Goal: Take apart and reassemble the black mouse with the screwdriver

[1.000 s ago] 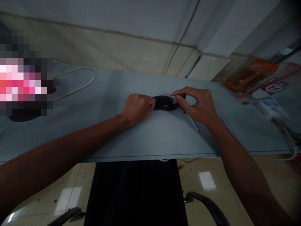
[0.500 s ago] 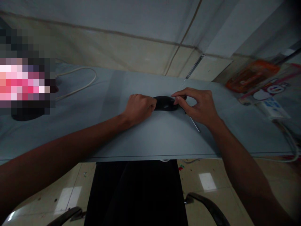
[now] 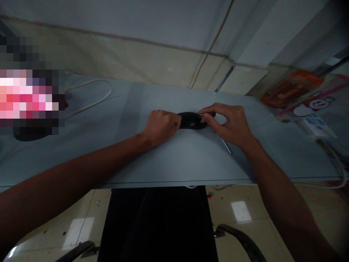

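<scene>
A glossy black computer mouse (image 3: 190,120) lies on the grey table between my two hands, its long side running left to right. My left hand (image 3: 163,125) is closed round its left end, with the fingers curled under and partly hidden. At the opposite end, my right hand (image 3: 227,122) pinches the mouse with thumb and index finger. Whether some small part sits in that pinch cannot be seen. A thin metal rod (image 3: 227,146) pokes out from beneath my right hand and rests on the table; its upper end is covered.
A white cable (image 3: 109,89) loops across the table (image 3: 163,163) at left, beside a pixelated area. To the right are an orange package (image 3: 296,87), a printed bag (image 3: 316,103) and a white power strip (image 3: 316,125). A tiled wall (image 3: 152,60) borders the back.
Both hands keep their places on the mouse. My right fingers have shifted very slightly, and the whole view has moved a little.
</scene>
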The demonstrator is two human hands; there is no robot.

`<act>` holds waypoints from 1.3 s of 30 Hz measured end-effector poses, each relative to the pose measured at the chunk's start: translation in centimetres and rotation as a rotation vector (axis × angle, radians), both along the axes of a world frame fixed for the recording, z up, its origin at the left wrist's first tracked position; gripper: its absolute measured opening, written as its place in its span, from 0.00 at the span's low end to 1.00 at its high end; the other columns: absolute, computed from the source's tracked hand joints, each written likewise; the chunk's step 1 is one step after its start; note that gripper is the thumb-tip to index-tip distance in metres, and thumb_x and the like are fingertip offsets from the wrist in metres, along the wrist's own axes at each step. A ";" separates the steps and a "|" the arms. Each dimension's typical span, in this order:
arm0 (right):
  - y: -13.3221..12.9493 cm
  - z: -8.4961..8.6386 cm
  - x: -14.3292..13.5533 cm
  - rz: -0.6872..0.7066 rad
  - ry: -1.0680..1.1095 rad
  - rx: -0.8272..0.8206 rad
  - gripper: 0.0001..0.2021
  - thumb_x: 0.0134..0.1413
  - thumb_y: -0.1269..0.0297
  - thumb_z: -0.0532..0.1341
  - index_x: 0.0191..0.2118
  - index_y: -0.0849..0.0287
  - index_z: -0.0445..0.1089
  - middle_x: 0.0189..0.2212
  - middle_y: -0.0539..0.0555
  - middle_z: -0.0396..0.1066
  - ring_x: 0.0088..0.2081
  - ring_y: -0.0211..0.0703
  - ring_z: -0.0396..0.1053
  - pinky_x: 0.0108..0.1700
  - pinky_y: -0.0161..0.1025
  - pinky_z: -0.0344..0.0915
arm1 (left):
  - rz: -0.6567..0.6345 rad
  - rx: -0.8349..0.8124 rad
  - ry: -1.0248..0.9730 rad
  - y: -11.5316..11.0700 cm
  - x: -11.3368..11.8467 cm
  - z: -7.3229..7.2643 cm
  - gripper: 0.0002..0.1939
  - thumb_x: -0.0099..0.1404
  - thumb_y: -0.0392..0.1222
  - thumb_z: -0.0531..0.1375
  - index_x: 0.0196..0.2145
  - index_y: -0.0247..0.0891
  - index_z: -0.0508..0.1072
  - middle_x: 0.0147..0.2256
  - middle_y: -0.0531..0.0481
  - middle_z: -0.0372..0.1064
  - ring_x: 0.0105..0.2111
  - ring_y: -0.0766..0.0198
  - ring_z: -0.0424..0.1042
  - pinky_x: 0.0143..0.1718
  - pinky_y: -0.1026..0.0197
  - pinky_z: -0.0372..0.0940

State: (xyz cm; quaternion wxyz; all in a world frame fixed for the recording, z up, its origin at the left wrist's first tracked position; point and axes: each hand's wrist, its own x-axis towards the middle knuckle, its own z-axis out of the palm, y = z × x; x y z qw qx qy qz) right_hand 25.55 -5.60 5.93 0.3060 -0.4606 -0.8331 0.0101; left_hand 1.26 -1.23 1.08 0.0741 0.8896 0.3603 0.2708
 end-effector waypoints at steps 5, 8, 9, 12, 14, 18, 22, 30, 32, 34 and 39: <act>0.2 -0.3 0.2 0.035 -0.009 0.051 0.08 0.67 0.63 0.62 0.44 0.52 0.80 0.33 0.49 0.81 0.33 0.42 0.78 0.40 0.42 0.70 | 0.006 -0.018 0.025 -0.1 0.1 0.1 0.15 0.61 0.31 0.52 0.27 0.37 0.78 0.26 0.51 0.75 0.26 0.67 0.70 0.31 0.62 0.57; 0.2 -0.4 0.2 0.048 -0.015 0.084 0.07 0.66 0.64 0.63 0.44 0.53 0.79 0.32 0.48 0.81 0.33 0.40 0.78 0.39 0.40 0.70 | 0.014 -0.035 0.031 0.0 0.1 0.1 0.15 0.61 0.31 0.52 0.27 0.37 0.77 0.27 0.51 0.75 0.27 0.66 0.71 0.32 0.62 0.57; 0.2 -0.4 0.2 0.049 -0.018 0.089 0.07 0.66 0.65 0.63 0.44 0.53 0.79 0.32 0.48 0.81 0.33 0.40 0.78 0.39 0.40 0.70 | 0.016 -0.039 0.033 0.0 0.1 0.0 0.14 0.62 0.31 0.52 0.26 0.37 0.77 0.27 0.51 0.75 0.27 0.66 0.71 0.33 0.61 0.57; 0.2 -0.3 0.2 0.049 -0.024 0.084 0.07 0.66 0.65 0.63 0.44 0.52 0.79 0.32 0.48 0.81 0.33 0.40 0.78 0.39 0.40 0.70 | -0.003 -0.025 0.017 0.2 0.1 -0.2 0.14 0.62 0.31 0.52 0.26 0.37 0.75 0.26 0.52 0.74 0.26 0.65 0.70 0.32 0.61 0.58; 0.2 -0.3 0.2 0.052 -0.023 0.077 0.07 0.66 0.65 0.63 0.44 0.52 0.79 0.32 0.48 0.81 0.33 0.40 0.78 0.39 0.40 0.70 | -0.039 0.036 -0.033 0.3 0.0 -0.4 0.14 0.62 0.30 0.51 0.28 0.38 0.75 0.27 0.51 0.74 0.28 0.64 0.71 0.32 0.61 0.60; 0.2 -0.5 0.1 0.037 -0.016 0.072 0.07 0.65 0.65 0.63 0.43 0.52 0.80 0.33 0.48 0.81 0.33 0.41 0.79 0.40 0.41 0.71 | -0.122 0.205 -0.166 0.2 0.2 -0.6 0.13 0.65 0.29 0.52 0.40 0.38 0.74 0.43 0.45 0.75 0.45 0.58 0.73 0.44 0.56 0.69; 0.6 -0.6 0.2 -0.130 0.087 0.106 0.09 0.62 0.66 0.63 0.44 0.53 0.80 0.33 0.50 0.81 0.33 0.43 0.79 0.41 0.43 0.74 | -0.253 0.246 -0.095 0.1 0.4 -0.7 0.17 0.68 0.36 0.57 0.54 0.39 0.68 0.60 0.38 0.65 0.58 0.49 0.67 0.58 0.45 0.69; 1.5 -0.4 1.3 -0.347 0.253 0.090 0.07 0.57 0.68 0.64 0.39 0.53 0.80 0.36 0.52 0.83 0.34 0.47 0.80 0.39 0.46 0.76 | -0.276 0.166 0.029 0.2 0.6 -1.1 0.19 0.71 0.39 0.57 0.59 0.36 0.63 0.61 0.35 0.63 0.60 0.47 0.64 0.60 0.43 0.68; 1.5 -0.3 1.3 -0.357 0.256 0.073 0.07 0.57 0.67 0.64 0.39 0.53 0.80 0.37 0.53 0.83 0.35 0.48 0.80 0.39 0.47 0.76 | -0.267 0.168 0.038 0.3 0.6 -1.1 0.19 0.72 0.38 0.57 0.59 0.35 0.63 0.60 0.36 0.64 0.59 0.48 0.65 0.60 0.44 0.69; 1.5 -0.1 1.4 -0.366 0.263 0.062 0.06 0.57 0.67 0.65 0.39 0.53 0.80 0.37 0.53 0.82 0.35 0.48 0.80 0.40 0.48 0.77 | -0.261 0.169 0.045 0.3 0.6 -1.1 0.18 0.72 0.37 0.56 0.58 0.35 0.64 0.59 0.37 0.66 0.58 0.49 0.66 0.60 0.45 0.69; 2.1 -0.1 2.1 -0.396 0.249 0.059 0.06 0.56 0.66 0.64 0.37 0.56 0.80 0.36 0.55 0.82 0.35 0.50 0.79 0.39 0.49 0.75 | -0.248 0.141 0.044 0.0 0.7 -0.8 0.16 0.74 0.35 0.54 0.58 0.35 0.64 0.59 0.38 0.67 0.58 0.49 0.69 0.61 0.44 0.69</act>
